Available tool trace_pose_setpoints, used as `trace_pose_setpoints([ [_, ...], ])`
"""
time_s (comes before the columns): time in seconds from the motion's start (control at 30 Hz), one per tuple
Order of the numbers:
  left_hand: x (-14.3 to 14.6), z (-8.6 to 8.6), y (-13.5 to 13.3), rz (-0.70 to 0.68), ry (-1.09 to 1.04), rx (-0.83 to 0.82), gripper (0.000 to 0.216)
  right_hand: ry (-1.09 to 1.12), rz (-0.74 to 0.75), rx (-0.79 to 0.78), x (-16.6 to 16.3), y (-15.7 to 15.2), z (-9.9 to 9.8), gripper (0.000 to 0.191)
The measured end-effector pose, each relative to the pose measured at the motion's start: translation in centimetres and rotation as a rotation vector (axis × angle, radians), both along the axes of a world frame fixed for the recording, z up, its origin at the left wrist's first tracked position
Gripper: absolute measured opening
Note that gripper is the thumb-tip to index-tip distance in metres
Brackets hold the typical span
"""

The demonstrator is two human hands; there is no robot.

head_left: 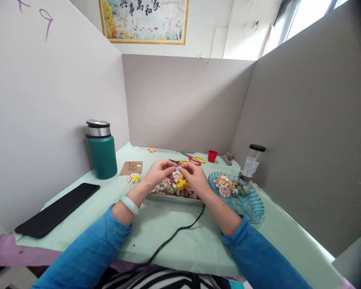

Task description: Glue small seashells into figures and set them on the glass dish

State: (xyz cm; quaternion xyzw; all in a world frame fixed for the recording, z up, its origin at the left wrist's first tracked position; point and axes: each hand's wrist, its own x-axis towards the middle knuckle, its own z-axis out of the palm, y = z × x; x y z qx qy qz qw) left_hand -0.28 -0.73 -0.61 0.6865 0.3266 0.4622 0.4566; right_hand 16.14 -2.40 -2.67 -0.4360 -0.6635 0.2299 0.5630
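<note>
My left hand (160, 172) and my right hand (195, 177) meet above a shallow tray (174, 198), fingertips pinched. Between them is a small white piece speckled with pink (176, 173), like the round one lying at left; the fingers partly cover it. Both hands seem to grip it by its edges. Just below the fingers, a yellow glue gun (182, 183) rests over the tray, near my right hand. Small shells and stones (165, 187) fill the tray. A black cord (180, 229) runs from beside the tray toward the table's front edge.
Left are a green bottle (102, 154), a black flat case (58, 209), brown card (131, 168) and a speckled disc with a yellow flower (134, 178). Behind lie scissors (195, 160) and a red cup (212, 156). Right stand a blue shell-filled plate (254, 208) and jar (250, 165).
</note>
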Motion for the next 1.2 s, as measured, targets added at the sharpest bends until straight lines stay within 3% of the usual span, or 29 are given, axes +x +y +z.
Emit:
trace_pose_setpoints([
  [0.23,-0.1,0.0,0.1,0.013,-0.001,-0.011,0.027,-0.044,-0.009,0.019,-0.1,-0.1,0.1,0.021],
  [0.57,-0.5,-0.3,0.7,0.031,0.236,-0.025,0.018,-0.464,-0.178,0.193,0.3,-0.4,-0.3,0.009],
  [0.7,-0.6,-0.1,0.6,-0.019,0.241,-0.035,0.019,-0.471,-0.168,0.167,0.3,-0.3,-0.3,0.009],
  [0.83,-0.8,0.4,0.6,0.077,0.294,-0.031,0.016,-0.502,-0.180,0.140,0.1,-0.7,0.0,0.011],
  [1.0,-1.1,0.6,0.9,0.246,0.342,0.011,0.013,-0.842,-0.062,0.094,-0.6,-1.6,-0.1,0.029],
  [1.2,-1.0,-0.5,1.8,0.222,0.358,0.016,0.012,-1.017,-0.063,0.004,-1.2,-1.9,-0.1,0.025],
])
